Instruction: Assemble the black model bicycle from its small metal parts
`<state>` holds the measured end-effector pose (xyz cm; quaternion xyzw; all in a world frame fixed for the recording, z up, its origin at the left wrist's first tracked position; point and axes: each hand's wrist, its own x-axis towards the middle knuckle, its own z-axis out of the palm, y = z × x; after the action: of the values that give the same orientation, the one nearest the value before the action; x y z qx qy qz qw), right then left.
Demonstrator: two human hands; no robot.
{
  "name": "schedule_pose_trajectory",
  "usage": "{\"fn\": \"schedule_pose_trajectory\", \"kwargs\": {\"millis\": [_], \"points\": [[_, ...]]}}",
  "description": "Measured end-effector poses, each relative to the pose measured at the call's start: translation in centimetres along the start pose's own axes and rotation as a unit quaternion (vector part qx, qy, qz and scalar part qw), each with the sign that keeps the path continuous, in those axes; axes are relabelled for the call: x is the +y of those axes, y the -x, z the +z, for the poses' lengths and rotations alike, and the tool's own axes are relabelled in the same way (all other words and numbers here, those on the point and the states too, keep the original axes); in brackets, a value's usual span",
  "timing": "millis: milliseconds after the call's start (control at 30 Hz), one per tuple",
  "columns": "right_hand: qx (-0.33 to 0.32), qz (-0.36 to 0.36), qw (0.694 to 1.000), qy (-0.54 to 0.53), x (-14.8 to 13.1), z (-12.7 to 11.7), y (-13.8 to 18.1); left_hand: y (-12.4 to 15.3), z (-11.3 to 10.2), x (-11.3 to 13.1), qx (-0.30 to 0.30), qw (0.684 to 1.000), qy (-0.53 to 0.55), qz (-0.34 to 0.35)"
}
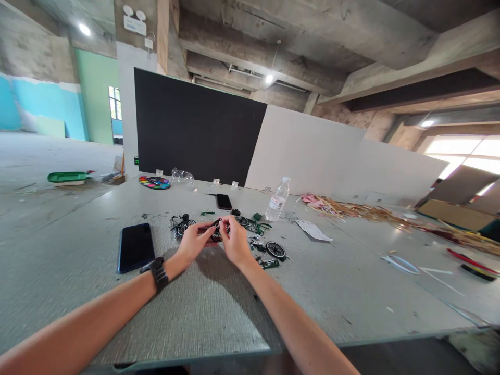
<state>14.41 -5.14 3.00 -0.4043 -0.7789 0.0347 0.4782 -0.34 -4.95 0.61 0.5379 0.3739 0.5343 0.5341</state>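
My left hand (193, 242) and my right hand (235, 240) meet above the grey table (219, 312), and both pinch a small black model wheel (217, 230) between the fingertips. A black watch sits on my left wrist. Just beyond the hands lie several small black and green model parts (253, 228), among them a partly built piece (180, 225) to the left. A loose black wheel (275, 250) rests to the right, with a green part (270, 264) beside it.
A dark phone (135, 247) lies left of my hands and a smaller phone (224, 201) farther back. A clear water bottle (277, 200) stands at the right. A paint palette (154, 183), a paper slip (313, 230) and scattered straw-like scraps (363, 211) also lie on the table.
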Motion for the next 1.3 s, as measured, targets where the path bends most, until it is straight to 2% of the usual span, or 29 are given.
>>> {"fn": "schedule_pose_trajectory", "kwargs": {"millis": [200,500,800,1067,1300], "points": [[-0.041,-0.016,0.999,-0.002,0.1,0.0,0.0,-0.1,-0.5,0.3,0.011,0.999,-0.042,0.012],[-0.022,-0.012,1.0,-0.008,0.6,0.0,-0.2,-0.5,-0.6,-0.2,0.02,0.997,-0.073,0.005],[-0.058,-0.014,0.996,-0.065,1.0,-0.7,-0.5,-0.6,-0.8,-0.3,0.023,0.997,-0.071,0.009],[-0.052,0.101,0.98,-0.164,2.5,-0.4,-0.5,-0.4,-0.5,0.2,-0.012,0.995,-0.05,0.081],[-0.086,0.194,0.929,-0.303,2.9,0.2,-0.4,0.1,-0.5,-0.1,-0.035,0.986,-0.091,0.137]]}}
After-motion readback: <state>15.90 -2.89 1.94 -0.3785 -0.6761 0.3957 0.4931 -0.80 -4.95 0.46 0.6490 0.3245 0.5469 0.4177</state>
